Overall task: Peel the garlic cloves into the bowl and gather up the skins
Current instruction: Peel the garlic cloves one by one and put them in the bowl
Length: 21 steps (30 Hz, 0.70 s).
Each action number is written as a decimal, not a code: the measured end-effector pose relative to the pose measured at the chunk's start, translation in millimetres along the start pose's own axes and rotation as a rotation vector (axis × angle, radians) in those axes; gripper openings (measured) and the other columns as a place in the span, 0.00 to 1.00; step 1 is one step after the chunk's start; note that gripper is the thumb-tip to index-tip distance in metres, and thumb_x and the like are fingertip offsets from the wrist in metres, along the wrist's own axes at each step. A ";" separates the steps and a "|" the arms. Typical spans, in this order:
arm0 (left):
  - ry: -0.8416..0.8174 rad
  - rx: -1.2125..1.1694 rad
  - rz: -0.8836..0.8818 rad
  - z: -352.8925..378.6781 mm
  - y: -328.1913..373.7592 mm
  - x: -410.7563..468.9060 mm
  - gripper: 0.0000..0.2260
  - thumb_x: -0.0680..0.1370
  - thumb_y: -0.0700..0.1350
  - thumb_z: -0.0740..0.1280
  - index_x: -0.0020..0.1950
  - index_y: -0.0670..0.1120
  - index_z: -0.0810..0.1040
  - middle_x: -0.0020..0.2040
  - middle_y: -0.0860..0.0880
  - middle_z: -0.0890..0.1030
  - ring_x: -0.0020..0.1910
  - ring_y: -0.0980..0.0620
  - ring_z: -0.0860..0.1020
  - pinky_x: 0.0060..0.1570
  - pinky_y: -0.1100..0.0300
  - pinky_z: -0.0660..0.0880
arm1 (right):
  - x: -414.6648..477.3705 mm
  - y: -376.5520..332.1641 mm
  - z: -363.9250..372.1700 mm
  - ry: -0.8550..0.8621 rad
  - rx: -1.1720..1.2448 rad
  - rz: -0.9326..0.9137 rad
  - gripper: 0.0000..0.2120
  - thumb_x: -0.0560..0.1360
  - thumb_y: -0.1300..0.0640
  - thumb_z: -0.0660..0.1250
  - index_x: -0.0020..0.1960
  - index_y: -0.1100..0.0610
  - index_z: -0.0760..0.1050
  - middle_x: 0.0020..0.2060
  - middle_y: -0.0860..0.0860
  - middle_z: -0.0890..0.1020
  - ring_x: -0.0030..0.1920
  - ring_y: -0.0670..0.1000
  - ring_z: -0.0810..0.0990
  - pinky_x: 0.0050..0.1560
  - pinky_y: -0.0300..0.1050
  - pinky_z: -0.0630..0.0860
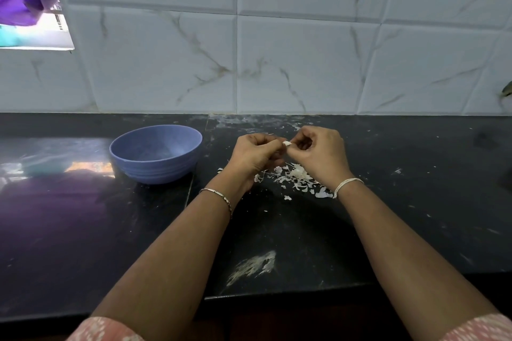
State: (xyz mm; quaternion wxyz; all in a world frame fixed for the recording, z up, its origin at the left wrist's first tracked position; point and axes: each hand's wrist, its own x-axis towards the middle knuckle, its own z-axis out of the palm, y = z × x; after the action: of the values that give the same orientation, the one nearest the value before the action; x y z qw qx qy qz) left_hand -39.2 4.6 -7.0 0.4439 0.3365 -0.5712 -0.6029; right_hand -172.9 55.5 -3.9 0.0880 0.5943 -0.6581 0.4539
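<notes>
The left grip [255,153] and right grip [318,152], both bare hands, meet fingertip to fingertip above the table [401,202]. Each pinches one end of a small white clove [286,144], with the fingers curled. Only a sliver of the clove shows between them, and I cannot tell whether skin clings to it. On the table below the hands lies a scatter of skins [297,176], partly hidden by both wrists. A blue bowl [156,158] stands to the left, apart from the skins. Its inside shows only a pale sheen, so what it holds cannot be made out. A bangle [219,196] rings the left wrist and a white thread [347,185] the right. A pale smear [253,266] marks the table nearer the person. Patterned sleeves [105,331] are cut off at the bottom edge.
</notes>
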 end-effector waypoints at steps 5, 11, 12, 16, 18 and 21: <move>-0.028 0.041 0.013 -4.0 2.2 1.7 0.03 0.74 0.36 0.72 0.41 0.40 0.82 0.31 0.48 0.79 0.30 0.56 0.78 0.39 0.61 0.81 | -0.9 -0.1 -2.1 -0.042 -0.022 -0.037 0.03 0.67 0.56 0.73 0.35 0.51 0.81 0.29 0.44 0.80 0.31 0.43 0.77 0.35 0.38 0.73; -0.068 0.050 0.012 -8.6 2.3 5.5 0.04 0.75 0.35 0.71 0.41 0.40 0.82 0.30 0.48 0.80 0.33 0.54 0.80 0.39 0.62 0.81 | -2.3 -3.6 -3.7 -0.058 -0.072 -0.064 0.03 0.68 0.56 0.72 0.36 0.50 0.80 0.29 0.43 0.79 0.33 0.44 0.78 0.35 0.40 0.74; -0.071 0.052 0.010 -9.4 2.5 5.5 0.04 0.75 0.34 0.70 0.41 0.40 0.82 0.31 0.48 0.80 0.33 0.54 0.80 0.38 0.62 0.81 | -2.1 -3.3 -3.4 -0.060 -0.089 -0.069 0.03 0.68 0.56 0.72 0.36 0.51 0.80 0.29 0.43 0.79 0.33 0.44 0.78 0.36 0.40 0.75; -0.120 0.065 -0.021 -10.6 3.2 2.7 0.04 0.75 0.34 0.70 0.41 0.38 0.82 0.37 0.44 0.80 0.33 0.55 0.77 0.36 0.64 0.80 | 5.3 14.3 -10.4 0.025 -0.110 0.011 0.04 0.69 0.58 0.71 0.36 0.50 0.80 0.30 0.42 0.79 0.33 0.45 0.78 0.39 0.43 0.78; -0.144 0.070 -0.019 -11.4 3.0 1.5 0.03 0.75 0.34 0.71 0.41 0.39 0.82 0.40 0.43 0.81 0.33 0.56 0.77 0.37 0.64 0.80 | 7.3 25.4 -14.3 -0.030 -0.060 0.075 0.04 0.72 0.58 0.72 0.39 0.51 0.81 0.31 0.42 0.81 0.34 0.42 0.80 0.41 0.43 0.79; -0.165 0.081 0.011 -11.6 -0.2 3.2 0.03 0.75 0.34 0.71 0.46 0.40 0.83 0.36 0.47 0.82 0.34 0.55 0.79 0.38 0.63 0.81 | 3.6 21.5 -10.8 -0.212 0.164 0.186 0.13 0.79 0.49 0.66 0.43 0.57 0.82 0.34 0.49 0.84 0.31 0.45 0.82 0.36 0.40 0.80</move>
State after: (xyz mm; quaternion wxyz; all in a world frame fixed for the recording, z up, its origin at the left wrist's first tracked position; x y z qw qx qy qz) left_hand -29.9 -2.9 -8.3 0.3846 0.2999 -0.6316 -0.6027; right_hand -197.0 57.9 -5.9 -0.0732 0.5805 -0.6765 0.4473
